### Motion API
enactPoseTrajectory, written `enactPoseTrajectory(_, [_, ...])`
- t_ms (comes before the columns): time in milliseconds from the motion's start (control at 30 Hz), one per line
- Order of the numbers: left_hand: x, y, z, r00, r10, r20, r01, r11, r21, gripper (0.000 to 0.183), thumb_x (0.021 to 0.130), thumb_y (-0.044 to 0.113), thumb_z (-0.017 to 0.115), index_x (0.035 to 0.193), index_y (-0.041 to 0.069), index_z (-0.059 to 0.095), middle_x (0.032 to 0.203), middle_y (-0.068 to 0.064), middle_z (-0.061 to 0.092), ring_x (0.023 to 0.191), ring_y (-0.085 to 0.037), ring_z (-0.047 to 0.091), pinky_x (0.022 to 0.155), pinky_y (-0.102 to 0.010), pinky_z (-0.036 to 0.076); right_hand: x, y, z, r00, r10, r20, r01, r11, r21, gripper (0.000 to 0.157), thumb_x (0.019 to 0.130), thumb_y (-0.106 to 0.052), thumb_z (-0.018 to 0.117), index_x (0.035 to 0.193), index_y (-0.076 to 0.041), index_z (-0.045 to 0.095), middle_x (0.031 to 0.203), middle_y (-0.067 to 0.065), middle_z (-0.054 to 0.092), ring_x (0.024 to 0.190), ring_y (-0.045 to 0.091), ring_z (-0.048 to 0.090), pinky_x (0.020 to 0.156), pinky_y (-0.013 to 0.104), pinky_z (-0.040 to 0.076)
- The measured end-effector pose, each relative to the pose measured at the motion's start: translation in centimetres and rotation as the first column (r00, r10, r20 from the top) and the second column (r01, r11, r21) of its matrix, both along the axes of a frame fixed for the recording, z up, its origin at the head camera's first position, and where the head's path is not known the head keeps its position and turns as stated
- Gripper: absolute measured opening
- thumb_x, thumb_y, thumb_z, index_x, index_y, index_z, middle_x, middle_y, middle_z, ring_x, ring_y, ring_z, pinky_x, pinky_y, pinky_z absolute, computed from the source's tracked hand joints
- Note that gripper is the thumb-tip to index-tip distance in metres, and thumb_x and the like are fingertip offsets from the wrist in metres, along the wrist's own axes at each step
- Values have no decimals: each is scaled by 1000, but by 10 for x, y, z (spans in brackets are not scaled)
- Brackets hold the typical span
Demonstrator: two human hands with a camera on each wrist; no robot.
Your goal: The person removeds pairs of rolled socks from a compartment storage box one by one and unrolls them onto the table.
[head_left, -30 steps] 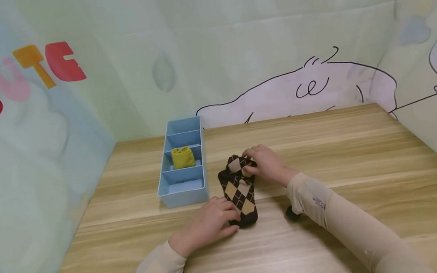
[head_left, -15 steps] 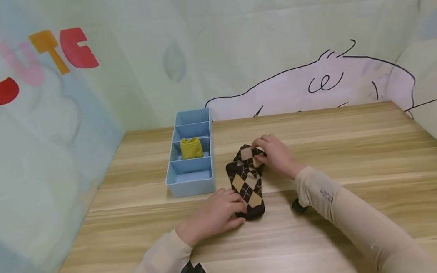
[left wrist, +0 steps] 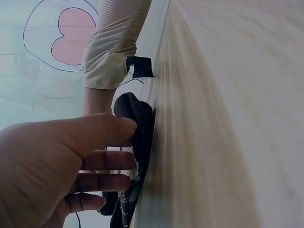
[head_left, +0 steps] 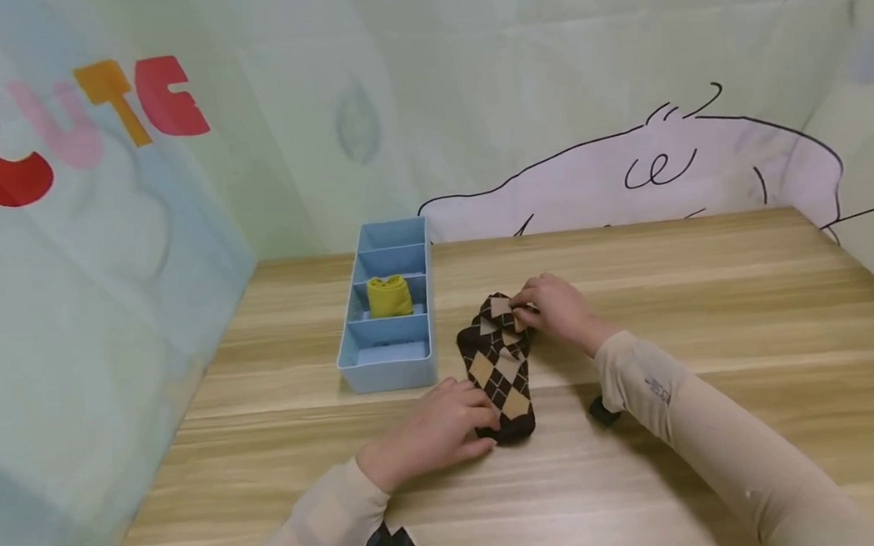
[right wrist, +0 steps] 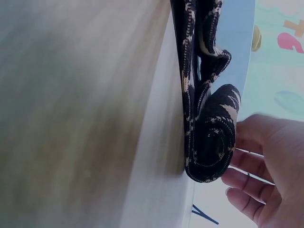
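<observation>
I'm seeing the sock (head_left: 497, 371) lying lengthwise; right hand (head_left: 559, 311) gripping its rolled far end; left hand (head_left: 435, 428), fingers loose, touching the near.

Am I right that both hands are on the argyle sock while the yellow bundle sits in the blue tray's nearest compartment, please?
Not quite: the yellow bundle sits in the second compartment from the near end of the blue tray, as the head view shows. The left hand and right hand are indeed on the argyle sock.
</observation>
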State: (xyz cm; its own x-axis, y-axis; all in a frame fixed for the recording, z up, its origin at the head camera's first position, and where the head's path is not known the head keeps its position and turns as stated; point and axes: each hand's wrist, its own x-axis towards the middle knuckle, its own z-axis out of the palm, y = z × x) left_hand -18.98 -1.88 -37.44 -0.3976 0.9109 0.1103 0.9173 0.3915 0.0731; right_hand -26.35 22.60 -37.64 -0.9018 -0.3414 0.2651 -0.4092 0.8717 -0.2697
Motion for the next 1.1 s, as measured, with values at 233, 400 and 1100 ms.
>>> enactPoseTrajectory(233, [4, -2, -1, 1000, -21, 0, 21, 1000, -20, 18, 89, 36, 65, 97, 22, 72, 98, 8, 69, 95, -9, 59, 86, -25, 43, 4, -4, -1, 999, 23, 38, -24, 999, 29, 42, 83, -41, 71, 110, -8, 71, 103, 9, 72, 93, 26, 61, 87, 42, 49])
enactPoseTrajectory(400, [6, -2, -1, 999, -35, -3, 35, 999, 1, 17, 89, 35, 65, 95, 22, 72, 94, 9, 68, 93, -9, 57, 83, -24, 43, 6, -8, 1, 997, 35, 73, -42, 994, 98, 53, 79, -46, 74, 114, -8, 68, 106, 9, 70, 96, 25, 59, 87, 41, 49])
enactPoseTrajectory(1100, [3, -1, -7, 998, 30, -62, -27, 999, 40, 28, 83, 43, 69, 100, 20, 70, 103, 7, 67, 97, -10, 57, 88, -26, 44, 4, -7, 1, 997, 18, 78, -20, 1000, 15, 28, 84, -30, 71, 103, -9, 69, 90, 3, 69, 84, 19, 55, 76, 37, 49])
